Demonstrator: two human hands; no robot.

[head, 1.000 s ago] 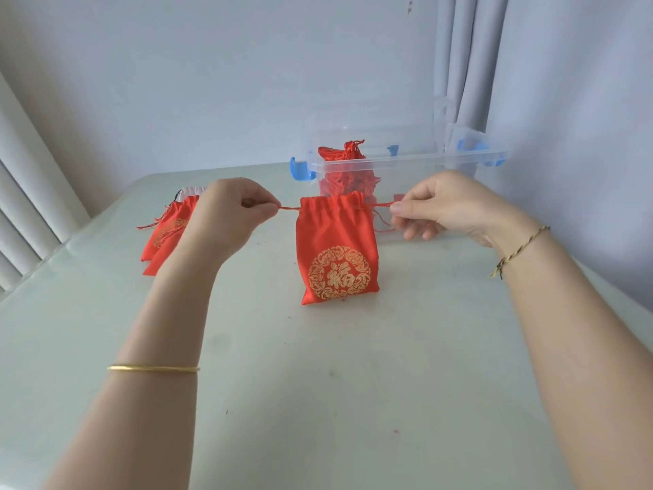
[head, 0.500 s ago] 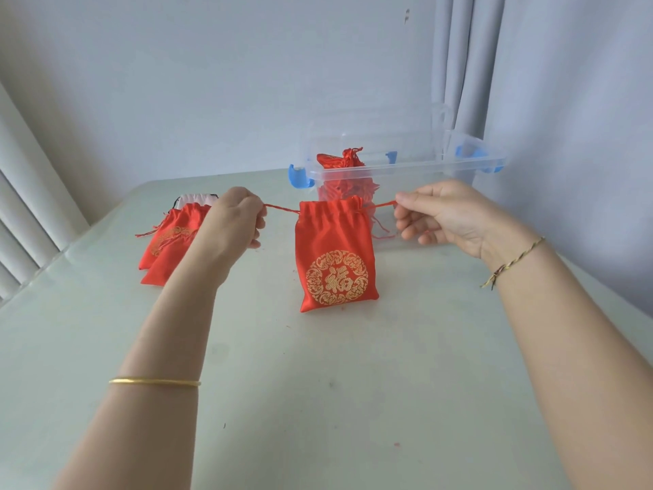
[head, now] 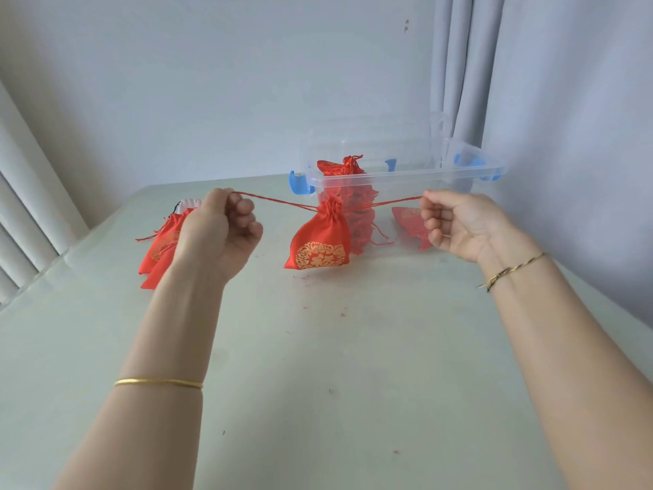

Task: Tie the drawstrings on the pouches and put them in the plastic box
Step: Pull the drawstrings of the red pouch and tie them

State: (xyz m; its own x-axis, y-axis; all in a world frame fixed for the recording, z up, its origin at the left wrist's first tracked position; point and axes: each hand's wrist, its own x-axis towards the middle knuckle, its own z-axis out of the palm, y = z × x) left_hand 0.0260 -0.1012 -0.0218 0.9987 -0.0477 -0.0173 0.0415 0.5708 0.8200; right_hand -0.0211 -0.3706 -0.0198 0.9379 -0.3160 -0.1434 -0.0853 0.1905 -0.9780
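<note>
A red pouch (head: 319, 242) with a gold emblem hangs between my hands, its mouth gathered tight. Its red drawstrings (head: 279, 201) stretch out taut to both sides. My left hand (head: 224, 226) grips the left string end in a fist. The right string end is pinched in my right hand (head: 459, 222). Just behind the pouch stands the clear plastic box (head: 406, 175) with blue latches, holding several red pouches (head: 344, 169). More red pouches (head: 160, 247) lie on the table at the left, partly hidden by my left hand.
A pale table (head: 318, 366) carries everything, with a white wall behind and curtains (head: 459, 65) at the back right. A small white object (head: 189, 203) lies behind the left pouches. Another red pouch (head: 411, 221) shows by the box behind my right hand.
My hands have moved apart, pulling the drawstrings out long. The pouch's mouth has cinched from wide to a tight gather, and the pouch has tilted and lifted.
</note>
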